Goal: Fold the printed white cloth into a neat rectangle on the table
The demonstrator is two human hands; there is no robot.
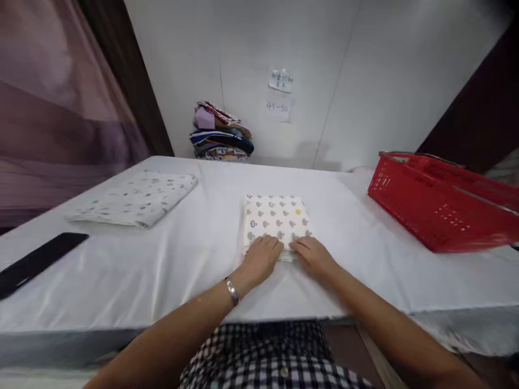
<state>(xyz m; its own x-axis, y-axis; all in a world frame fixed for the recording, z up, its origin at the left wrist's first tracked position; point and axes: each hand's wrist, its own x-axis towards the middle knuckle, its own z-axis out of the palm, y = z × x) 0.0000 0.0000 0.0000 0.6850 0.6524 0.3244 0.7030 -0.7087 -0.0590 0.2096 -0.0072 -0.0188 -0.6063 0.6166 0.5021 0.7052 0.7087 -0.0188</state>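
Head view. Item: folded patterned cloth point(277, 219), lying mid-table on the white table cover point(162, 270). Your left hand point(261, 258) and right hand point(312, 255) lay flat, fingers spread on its near edge, gripping nothing. Also: second folded cloth point(135, 199) far left; red basket point(438, 200) right; stacked fabrics point(221, 132) against the wall.

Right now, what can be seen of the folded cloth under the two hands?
The folded cloth is a cream fabric printed with small grey shapes, a few dark-outlined ones and one yellow. It is folded into a neat, flat, roughly square stack of layers, lying in the middle of the white table. The left hand and the right hand rest palm down on its near edge, fingers flat. Nothing else touches it.
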